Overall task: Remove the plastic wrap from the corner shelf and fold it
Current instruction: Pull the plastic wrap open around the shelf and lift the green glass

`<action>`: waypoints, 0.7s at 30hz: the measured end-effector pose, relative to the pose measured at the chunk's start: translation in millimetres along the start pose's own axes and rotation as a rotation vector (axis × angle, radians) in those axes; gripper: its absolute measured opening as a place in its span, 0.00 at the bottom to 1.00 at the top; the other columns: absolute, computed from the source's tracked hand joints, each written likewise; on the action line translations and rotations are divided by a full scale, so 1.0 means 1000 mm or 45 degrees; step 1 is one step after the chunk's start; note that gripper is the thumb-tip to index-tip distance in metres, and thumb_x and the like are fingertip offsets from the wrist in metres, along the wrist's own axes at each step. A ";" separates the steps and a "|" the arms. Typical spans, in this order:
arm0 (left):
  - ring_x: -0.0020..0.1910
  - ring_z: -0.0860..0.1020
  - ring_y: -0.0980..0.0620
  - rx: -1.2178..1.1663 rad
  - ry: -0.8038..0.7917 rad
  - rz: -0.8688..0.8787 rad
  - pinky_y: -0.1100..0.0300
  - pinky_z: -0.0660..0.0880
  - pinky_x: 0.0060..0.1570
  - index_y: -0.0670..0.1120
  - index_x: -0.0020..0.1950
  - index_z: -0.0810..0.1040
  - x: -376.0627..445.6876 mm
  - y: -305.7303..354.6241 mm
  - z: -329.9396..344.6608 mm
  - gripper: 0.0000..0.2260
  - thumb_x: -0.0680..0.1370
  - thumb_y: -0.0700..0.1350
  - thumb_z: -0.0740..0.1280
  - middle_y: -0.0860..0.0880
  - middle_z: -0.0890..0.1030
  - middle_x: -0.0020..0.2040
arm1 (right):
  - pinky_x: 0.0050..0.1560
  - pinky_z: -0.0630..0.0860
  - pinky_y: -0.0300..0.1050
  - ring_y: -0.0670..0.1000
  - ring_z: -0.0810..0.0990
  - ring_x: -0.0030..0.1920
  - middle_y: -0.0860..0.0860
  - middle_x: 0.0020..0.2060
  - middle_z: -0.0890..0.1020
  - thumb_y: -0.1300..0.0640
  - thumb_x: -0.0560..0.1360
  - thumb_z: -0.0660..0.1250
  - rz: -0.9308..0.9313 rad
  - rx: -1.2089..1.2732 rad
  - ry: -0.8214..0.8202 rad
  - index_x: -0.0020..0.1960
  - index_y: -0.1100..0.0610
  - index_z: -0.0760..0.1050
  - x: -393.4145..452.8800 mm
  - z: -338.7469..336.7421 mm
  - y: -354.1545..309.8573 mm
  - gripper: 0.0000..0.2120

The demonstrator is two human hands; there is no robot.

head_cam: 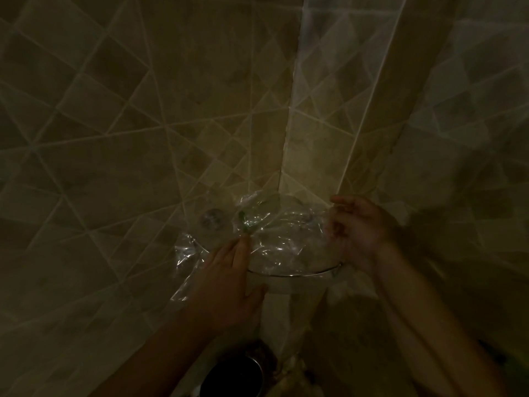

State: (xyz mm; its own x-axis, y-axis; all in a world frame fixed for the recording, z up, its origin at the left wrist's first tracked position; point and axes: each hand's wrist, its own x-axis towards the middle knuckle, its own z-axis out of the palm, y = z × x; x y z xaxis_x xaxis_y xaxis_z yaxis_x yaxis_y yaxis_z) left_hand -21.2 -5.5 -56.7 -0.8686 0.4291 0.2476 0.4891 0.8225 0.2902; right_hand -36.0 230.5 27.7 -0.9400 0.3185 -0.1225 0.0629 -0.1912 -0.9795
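Observation:
A clear, crinkled plastic wrap (282, 239) covers a glass corner shelf (297, 273) with a thin metal rim, set in the corner of a dim tiled wall. My left hand (229, 279) reaches up from below, its fingertips pinching the wrap near a small green bit at the shelf's left side. Part of the wrap hangs loose past the shelf's left edge. My right hand (357, 227) is at the shelf's right end, fingers curled around the wrap's right edge.
Beige tiled walls (114, 138) meet at a vertical corner (286, 138) above the shelf. A round metal wall mount (212, 217) sits left of the corner. A dark round container (232, 378) stands below, near the bottom edge.

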 end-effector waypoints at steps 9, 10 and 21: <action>0.65 0.74 0.42 0.167 -0.059 0.022 0.53 0.63 0.63 0.44 0.71 0.68 0.005 0.001 -0.004 0.35 0.70 0.64 0.64 0.41 0.75 0.68 | 0.28 0.71 0.36 0.46 0.76 0.28 0.52 0.30 0.80 0.69 0.74 0.64 0.063 -0.408 -0.132 0.46 0.60 0.80 -0.002 -0.024 0.026 0.08; 0.63 0.76 0.41 0.170 -0.043 0.029 0.52 0.67 0.62 0.45 0.69 0.70 0.005 0.003 -0.005 0.34 0.69 0.63 0.65 0.41 0.76 0.66 | 0.28 0.71 0.35 0.45 0.76 0.28 0.51 0.29 0.80 0.68 0.73 0.66 0.016 -0.514 -0.191 0.42 0.55 0.82 -0.002 -0.023 0.027 0.10; 0.76 0.56 0.49 0.205 -0.203 0.103 0.55 0.50 0.72 0.50 0.77 0.52 0.009 -0.005 -0.015 0.37 0.74 0.65 0.57 0.47 0.57 0.78 | 0.31 0.72 0.32 0.41 0.78 0.31 0.45 0.31 0.84 0.62 0.67 0.72 0.054 -0.567 -0.374 0.36 0.48 0.85 -0.006 -0.011 0.022 0.08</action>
State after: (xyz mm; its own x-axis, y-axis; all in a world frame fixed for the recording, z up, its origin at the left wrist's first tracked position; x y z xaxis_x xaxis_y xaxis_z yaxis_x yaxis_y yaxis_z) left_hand -30.5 -11.2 -42.1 -0.8350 0.5390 0.1110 0.5496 0.8266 0.1209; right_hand -24.8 234.7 5.5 -0.9837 0.0334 -0.1766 0.1794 0.2346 -0.9554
